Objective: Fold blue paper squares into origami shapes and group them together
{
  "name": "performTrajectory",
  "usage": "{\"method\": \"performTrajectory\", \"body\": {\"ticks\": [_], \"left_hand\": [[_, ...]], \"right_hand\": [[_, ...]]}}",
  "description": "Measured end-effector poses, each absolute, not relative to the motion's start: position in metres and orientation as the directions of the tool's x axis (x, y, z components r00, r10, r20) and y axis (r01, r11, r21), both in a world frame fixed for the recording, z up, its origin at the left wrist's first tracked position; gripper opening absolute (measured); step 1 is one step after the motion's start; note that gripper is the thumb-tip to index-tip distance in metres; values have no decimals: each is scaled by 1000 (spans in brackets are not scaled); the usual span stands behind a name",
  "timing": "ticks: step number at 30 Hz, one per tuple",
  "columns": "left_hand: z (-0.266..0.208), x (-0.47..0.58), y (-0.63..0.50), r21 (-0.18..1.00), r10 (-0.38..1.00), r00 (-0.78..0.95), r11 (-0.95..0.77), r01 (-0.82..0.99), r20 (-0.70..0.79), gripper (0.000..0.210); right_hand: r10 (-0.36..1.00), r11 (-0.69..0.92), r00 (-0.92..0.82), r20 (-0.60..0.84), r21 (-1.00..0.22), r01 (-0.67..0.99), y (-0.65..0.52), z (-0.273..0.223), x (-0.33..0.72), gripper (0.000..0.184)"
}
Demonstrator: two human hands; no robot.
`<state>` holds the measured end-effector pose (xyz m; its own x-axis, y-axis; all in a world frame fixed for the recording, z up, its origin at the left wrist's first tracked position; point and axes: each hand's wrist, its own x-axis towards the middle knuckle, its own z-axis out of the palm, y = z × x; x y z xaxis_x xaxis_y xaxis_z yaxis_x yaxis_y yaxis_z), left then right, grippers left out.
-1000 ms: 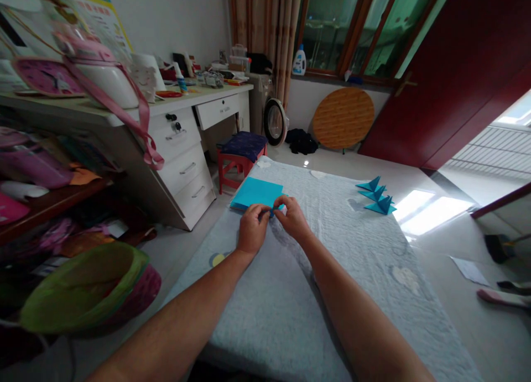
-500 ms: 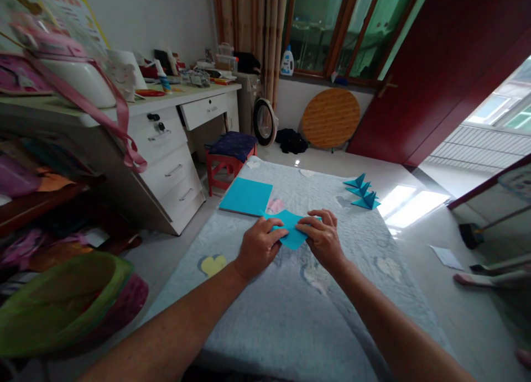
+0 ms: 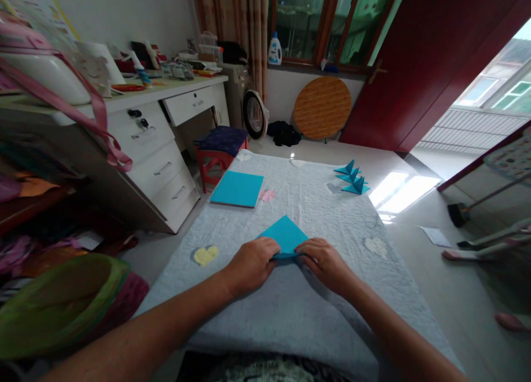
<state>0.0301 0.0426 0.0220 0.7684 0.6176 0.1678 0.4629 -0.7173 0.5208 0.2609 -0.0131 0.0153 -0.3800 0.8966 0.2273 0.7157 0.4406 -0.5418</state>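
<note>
Sheet: blue paper (image 3: 286,233), on or just above the middle of the cloth-covered surface (image 3: 265,310), between the two hands; one corner points away from the person. Near edge folded, a darker layer showing along it. Whether it touches the cloth, cannot tell.
Left hand: the hand (image 3: 255,260) pinches the sheet's near left part, fingers curled over the top; thumb mostly hidden.
Right hand: the hand (image 3: 326,260) pinches the near right part, fingers bent over the edge, thumb low beneath them.
Stack: blue square stack (image 3: 237,188), flat, beyond the left hand and apart from the sheet, by the surface's left edge.
Folded shapes: three blue pointed pieces (image 3: 353,187), close together in a row near the far right edge, well apart from both hands.
Cloth: pale grey-blue, wrinkled; yellow heart print (image 3: 206,255) left of the left hand, pink print (image 3: 267,195) just right of the stack.
Left of surface: red stool (image 3: 211,163) with dark cover; white drawers (image 3: 160,172); green-lined bin (image 3: 118,291).
Far wall: round wooden board (image 3: 322,106), leaning.
</note>
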Motion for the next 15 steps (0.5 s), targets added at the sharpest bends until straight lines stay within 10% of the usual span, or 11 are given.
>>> {"method": "performTrajectory", "body": {"ticks": [7,15], "left_hand": [[15,28,57,758,824,534,-467,455,188,17],[13,20,50,742,709,667,-571,351,230,17]], "right_hand": [[964,230,-84,254,-626,746,-4,-2,261,17],[968,231,-100,231,-653,721,-10,3,269,13]]}}
